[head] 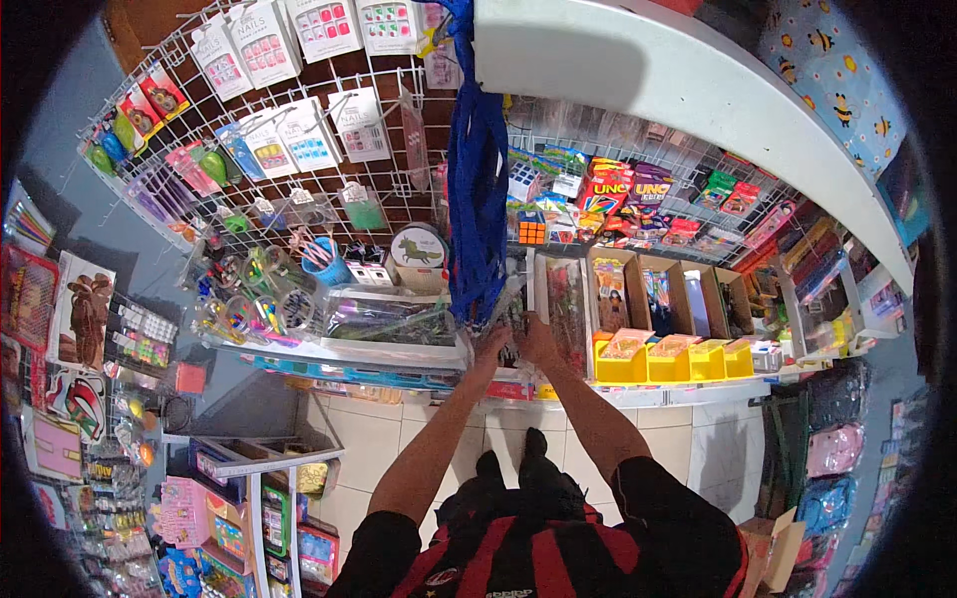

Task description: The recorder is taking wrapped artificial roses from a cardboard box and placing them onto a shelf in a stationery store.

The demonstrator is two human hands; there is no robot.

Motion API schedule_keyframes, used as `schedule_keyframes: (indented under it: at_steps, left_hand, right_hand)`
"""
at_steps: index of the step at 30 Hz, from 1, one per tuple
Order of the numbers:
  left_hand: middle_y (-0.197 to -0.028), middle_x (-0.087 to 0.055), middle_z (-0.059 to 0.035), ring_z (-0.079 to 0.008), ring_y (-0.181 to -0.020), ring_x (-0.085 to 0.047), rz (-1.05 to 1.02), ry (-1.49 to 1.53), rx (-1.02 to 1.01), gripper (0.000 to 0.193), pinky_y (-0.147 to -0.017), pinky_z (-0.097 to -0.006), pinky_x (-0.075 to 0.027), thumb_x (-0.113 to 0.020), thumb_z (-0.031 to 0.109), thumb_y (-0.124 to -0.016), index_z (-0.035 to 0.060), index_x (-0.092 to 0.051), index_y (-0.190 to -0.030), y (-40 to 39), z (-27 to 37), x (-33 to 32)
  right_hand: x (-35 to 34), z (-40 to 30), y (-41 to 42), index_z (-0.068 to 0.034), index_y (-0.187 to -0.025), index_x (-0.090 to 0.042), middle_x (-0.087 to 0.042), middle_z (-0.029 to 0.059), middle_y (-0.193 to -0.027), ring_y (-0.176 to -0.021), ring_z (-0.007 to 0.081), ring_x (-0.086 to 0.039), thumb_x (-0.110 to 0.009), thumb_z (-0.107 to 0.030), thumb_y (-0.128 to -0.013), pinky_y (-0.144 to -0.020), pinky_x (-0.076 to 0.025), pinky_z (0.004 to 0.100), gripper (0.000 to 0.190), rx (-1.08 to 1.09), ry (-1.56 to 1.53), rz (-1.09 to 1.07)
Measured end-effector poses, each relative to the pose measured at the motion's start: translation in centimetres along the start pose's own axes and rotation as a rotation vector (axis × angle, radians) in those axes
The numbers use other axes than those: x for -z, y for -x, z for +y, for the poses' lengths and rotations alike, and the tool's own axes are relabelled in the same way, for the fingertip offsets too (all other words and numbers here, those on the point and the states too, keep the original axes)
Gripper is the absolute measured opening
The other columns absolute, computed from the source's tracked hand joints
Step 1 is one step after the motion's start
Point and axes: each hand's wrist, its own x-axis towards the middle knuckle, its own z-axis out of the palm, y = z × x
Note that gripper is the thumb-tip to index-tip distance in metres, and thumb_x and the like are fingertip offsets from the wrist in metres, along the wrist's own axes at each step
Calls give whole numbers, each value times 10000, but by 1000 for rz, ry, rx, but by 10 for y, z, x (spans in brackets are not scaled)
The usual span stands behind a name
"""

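Note:
Both arms reach forward to a shop display shelf. My left hand (491, 350) is at a narrow compartment just below a hanging bundle of blue lanyards (478, 202), by some clear plastic. Close beside it on the right, my right hand (536, 340) reaches into the same compartment, which holds dark items in clear wrapping. The fingertips are too small and blurred to show a firm hold. To the left lies a white-edged tray (396, 351) of wrapped goods; to the right stands another white-framed tray (566, 314) of plastic-wrapped items.
Yellow bins (620, 368) and cardboard compartments line the shelf on the right. Cups of pens (269, 314) and a blue cup (326, 261) stand at left. Behind are wire racks with packaged nails and card games. A white curved ledge (673, 67) overhangs; a metal-framed rack (258, 467) stands lower left.

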Motion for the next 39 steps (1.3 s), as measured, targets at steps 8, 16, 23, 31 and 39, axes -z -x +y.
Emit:
schedule_keyframes:
  at_steps: [8, 16, 23, 31, 39]
  left_hand:
    - [-1241, -569, -174, -333, -1123, -565, 82, -423, -363, 428, -969, -403, -422, -574, 306, -908, 98, -528, -1279, -1, -7, -53]
    - [-933, -633, -225, -401, -881, -609, 232, -1074, -479, 352, -817, -507, -460, -591, 177, -836, 41, -541, -1156, -5, -7, -33]
    - [-913, -636, -226, -385, -951, -618, 191, -861, -50, 327, -856, -526, -459, -569, 158, -816, 40, -567, -1122, 14, 42, -45]
    - [-871, -663, -197, -399, -755, -651, 196, -1085, -372, 243, -721, -493, -525, -506, 179, -864, 89, -625, -1055, 2, -2, -29]
    - [-922, -648, -236, -382, -913, -634, 236, -1132, -480, 263, -841, -489, -493, -507, 177, -863, 47, -613, -1065, 1, -12, -31]
  right_hand:
    - [11, 19, 3, -76, -1234, -516, -648, 243, -1025, -954, 406, -634, -650, -182, -802, -815, -512, 466, 465, -40, -18, -24]
    - [9, 5, 5, -63, -1239, -519, -658, 214, -1038, -978, 376, -641, -645, -186, -803, -839, -515, 439, 471, -31, -20, 11]
    - [13, 16, 8, -58, -1213, -506, -650, 231, -1011, -962, 419, -622, -606, -194, -806, -837, -490, 493, 441, -2, -227, 60]
    - [18, -16, 1, -42, -1184, -489, -656, 237, -986, -952, 434, -624, -655, -134, -746, -823, -495, 492, 478, -71, -28, 41]
    - [6, 9, -23, -37, -1164, -481, -637, 253, -1000, -950, 479, -595, -618, -120, -756, -829, -485, 509, 438, 52, 56, 141]
